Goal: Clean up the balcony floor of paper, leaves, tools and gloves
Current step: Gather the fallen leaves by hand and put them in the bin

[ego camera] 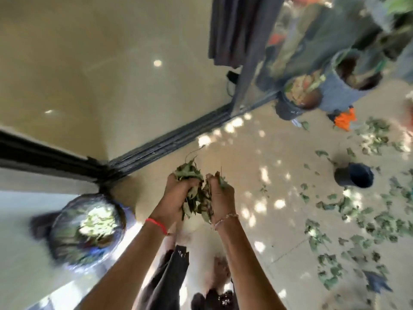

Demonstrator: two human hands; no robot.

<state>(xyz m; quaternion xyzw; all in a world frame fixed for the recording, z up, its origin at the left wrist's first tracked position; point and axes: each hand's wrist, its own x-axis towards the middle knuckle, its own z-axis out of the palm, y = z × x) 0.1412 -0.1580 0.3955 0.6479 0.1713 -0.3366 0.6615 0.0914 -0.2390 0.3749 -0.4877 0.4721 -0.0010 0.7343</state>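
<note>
One blurred round bin (62,238) at far left holds a heap of green leaves. Right of it, the left hand (176,195) and right hand (220,198) clamp a leaf bunch (196,201) between them, fingers curled round it, tips poking above. Farther right a dark pot (354,175) lies tipped, its inside unreadable, among scattered leaves (368,222).

1. The clump of crumpled leaves (196,199) you hold is dull olive green.
2. Your left wrist has a thin red thread band (157,224); your right, a pale beaded bracelet (224,219).
3. The beige tiled balcony floor (257,153) is dappled with white sun spots and strewn with scattered green leaves (380,224).
4. The round plastic pot (355,175) is dark navy.
5. The crumpled fabric-like piece (345,119) is bright orange.
</note>
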